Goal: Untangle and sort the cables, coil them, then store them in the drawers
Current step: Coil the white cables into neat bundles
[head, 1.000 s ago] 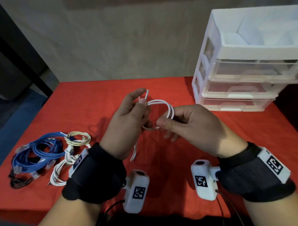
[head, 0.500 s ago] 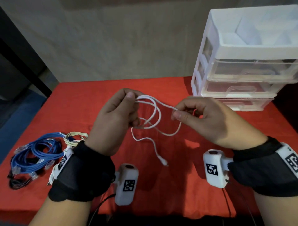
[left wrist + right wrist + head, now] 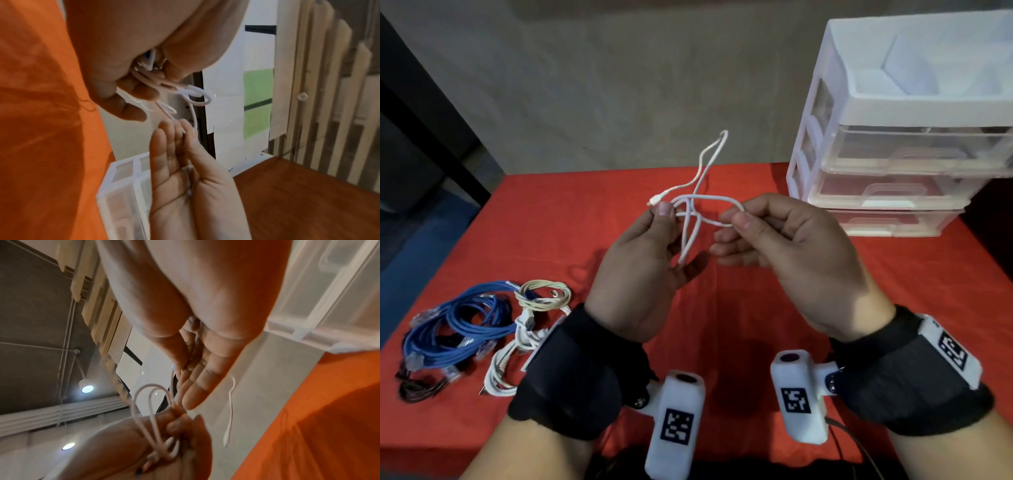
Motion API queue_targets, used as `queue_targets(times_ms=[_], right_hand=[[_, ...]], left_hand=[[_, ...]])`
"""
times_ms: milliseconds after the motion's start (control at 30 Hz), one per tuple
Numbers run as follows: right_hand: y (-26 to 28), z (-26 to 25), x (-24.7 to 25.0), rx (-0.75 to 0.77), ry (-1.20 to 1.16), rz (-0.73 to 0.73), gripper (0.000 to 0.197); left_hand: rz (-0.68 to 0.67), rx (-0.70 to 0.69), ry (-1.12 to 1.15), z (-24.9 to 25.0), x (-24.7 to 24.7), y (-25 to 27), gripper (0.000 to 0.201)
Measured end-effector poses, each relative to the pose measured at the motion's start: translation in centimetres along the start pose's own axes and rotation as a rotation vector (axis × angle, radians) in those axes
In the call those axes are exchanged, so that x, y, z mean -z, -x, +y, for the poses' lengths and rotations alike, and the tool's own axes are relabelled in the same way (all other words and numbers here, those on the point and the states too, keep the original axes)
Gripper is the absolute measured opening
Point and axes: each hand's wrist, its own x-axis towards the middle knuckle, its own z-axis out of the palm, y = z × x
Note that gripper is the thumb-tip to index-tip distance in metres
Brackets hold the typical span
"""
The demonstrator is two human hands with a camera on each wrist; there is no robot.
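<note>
Pinching a thin white cable point(image 3: 698, 219) at both ends of a small loop, the left hand point(image 3: 640, 270) and the right hand point(image 3: 784, 253) held it above the red table point(image 3: 756, 308); each thumb pressed against a forefinger, the other fingers loosely curled. One tail arched upward. Blue cables point(image 3: 455, 322) and cream cables point(image 3: 541, 298) lay at the left, white drawers point(image 3: 893, 154) stood at the right.

head: above, forward-down, mid-range | wrists: close, along palms | shared: hands point(image 3: 722, 246) on white cable point(image 3: 702, 205)
</note>
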Motion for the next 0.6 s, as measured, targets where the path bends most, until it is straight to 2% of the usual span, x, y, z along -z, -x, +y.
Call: queue_targets(times_ms=[100,200,267,367,467,600], right_hand=[[0.5,0.1,-0.9,-0.055,-0.060,-0.081,0.016],[0.9,0.1,-1.2,-0.120,-0.028,-0.186,0.017],[0.8,0.2,-1.0,-0.149,0.018,-0.206,0.018],[0.9,0.0,-0.8,-0.130,0.115,-0.219,0.027],[1.1,0.2,-1.0,-0.104,0.194,-0.233,0.038],[0.6,1.0,-0.5,-0.039,0.329,-0.143,0.012]], left_hand=[[-0.011,0.056,0.057,-0.2,0.9,-0.5,0.029],[-0.023,0.107,0.093,-0.3,1.0,-0.7,0.044],[0.044,0.046,0.046,-0.2,0.8,-0.7,0.034],[0.144,-0.132,-0.097,-0.5,0.2,-0.5,0.031],[0.146,-0.243,-0.197,-1.0,0.0,-0.3,0.031],[0.076,-0.332,-0.372,-1.1,0.3,-0.3,0.023]])
